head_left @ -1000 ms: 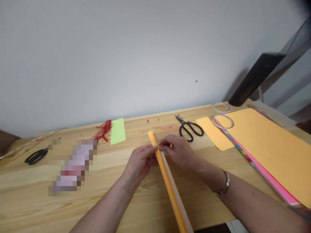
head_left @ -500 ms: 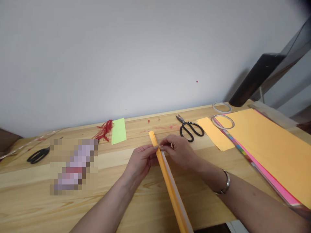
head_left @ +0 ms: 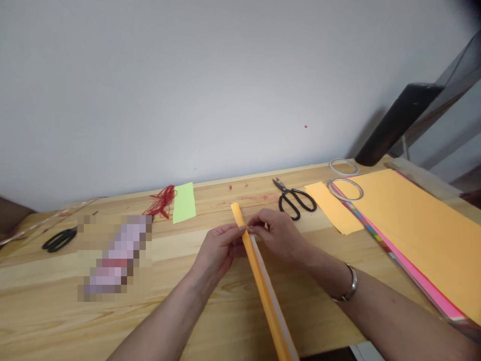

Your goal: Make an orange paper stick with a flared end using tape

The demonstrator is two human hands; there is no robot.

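A long, narrow strip of folded orange paper (head_left: 259, 273) runs from between my hands down to the bottom edge of the view. Along its right side lies a whitish band (head_left: 274, 298), which looks like tape. My left hand (head_left: 220, 246) pinches the folded paper near its far end, thumb on top. At the strip's right edge, my right hand (head_left: 276, 234) has thumb and forefinger closed where the whitish band starts. Whether those fingertips hold the paper's edge or the band's end is too small to tell.
Black-handled scissors (head_left: 291, 198) lie beyond my right hand. Two tape rolls (head_left: 345, 189), (head_left: 344, 166) sit near large orange sheets (head_left: 417, 220) on the right. Green paper (head_left: 184, 203), red string (head_left: 163, 201), a blurred-out object (head_left: 120, 253) and other scissors (head_left: 59, 239) are left.
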